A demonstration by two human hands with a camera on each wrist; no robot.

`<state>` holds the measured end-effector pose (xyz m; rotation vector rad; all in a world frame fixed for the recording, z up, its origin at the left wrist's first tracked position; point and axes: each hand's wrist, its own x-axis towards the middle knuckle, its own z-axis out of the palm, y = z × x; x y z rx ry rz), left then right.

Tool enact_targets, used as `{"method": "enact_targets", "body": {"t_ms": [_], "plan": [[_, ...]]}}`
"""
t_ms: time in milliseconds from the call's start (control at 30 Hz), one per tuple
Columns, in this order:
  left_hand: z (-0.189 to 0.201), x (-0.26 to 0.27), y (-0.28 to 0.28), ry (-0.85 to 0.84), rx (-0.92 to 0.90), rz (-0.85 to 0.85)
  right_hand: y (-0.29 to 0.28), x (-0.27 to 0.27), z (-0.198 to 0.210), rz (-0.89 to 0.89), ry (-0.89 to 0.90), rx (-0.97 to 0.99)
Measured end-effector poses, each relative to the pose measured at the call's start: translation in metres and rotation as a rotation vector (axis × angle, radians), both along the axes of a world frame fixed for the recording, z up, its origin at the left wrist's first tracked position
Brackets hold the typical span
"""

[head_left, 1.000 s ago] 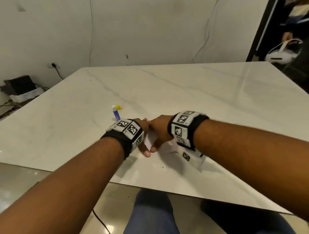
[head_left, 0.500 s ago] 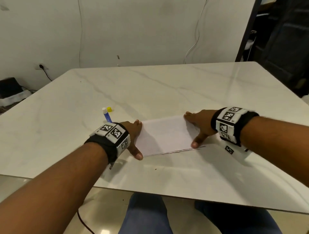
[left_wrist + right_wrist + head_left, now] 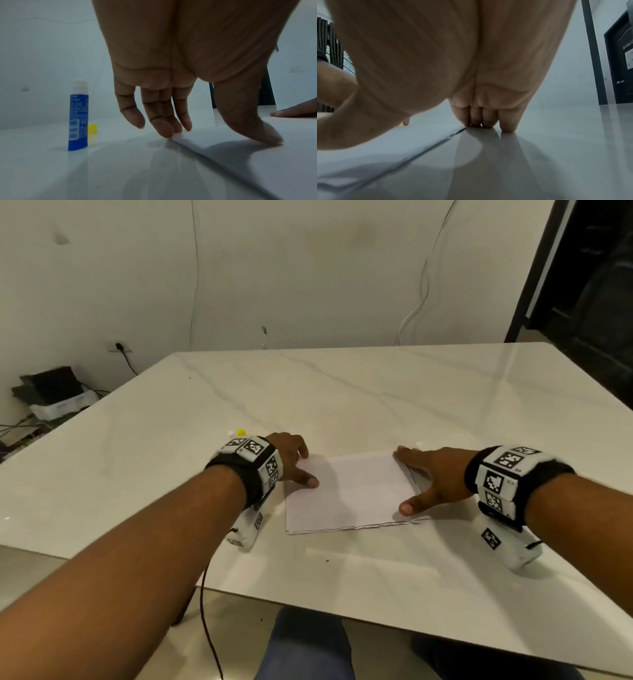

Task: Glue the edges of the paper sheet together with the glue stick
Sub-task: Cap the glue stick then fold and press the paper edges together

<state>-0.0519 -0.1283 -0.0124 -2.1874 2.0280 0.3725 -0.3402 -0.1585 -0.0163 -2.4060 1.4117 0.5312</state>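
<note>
Between the flat-pressing left hand (image 3: 289,458) and right hand (image 3: 433,479) lay the folded white paper sheet (image 3: 349,494). Both hands had spread outward from its centre, pressing the fold; the glued seam was probably bonding.

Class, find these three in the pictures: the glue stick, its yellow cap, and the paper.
glue stick (image 3: 78,121): left wrist view, middle of the blue label.
yellow cap (image 3: 92,128): left wrist view, its front face.
paper (image 3: 356,491): head view, bare middle of the top layer.

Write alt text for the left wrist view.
The left hand presses its fingertips and thumb on the left edge of a folded white paper sheet on a white table. An uncapped blue glue stick stands upright to its left, a yellow cap behind it.
</note>
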Motion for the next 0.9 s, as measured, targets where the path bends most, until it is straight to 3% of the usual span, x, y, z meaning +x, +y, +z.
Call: {"method": "enact_targets", "body": {"t_ms": [167,500,900], "plan": [[0.0,-0.004,-0.007,-0.022,0.032,0.022,0.003,0.002,-0.005,0.005,-0.013,0.012],[-0.008,-0.007,-0.018,0.021,-0.077,0.036,-0.001,0.0,-0.008,-0.006,-0.038,0.045],[-0.006,-0.003,-0.027,-0.031,0.003,0.132,0.001,-0.003,-0.003,0.005,-0.048,0.071]]}}
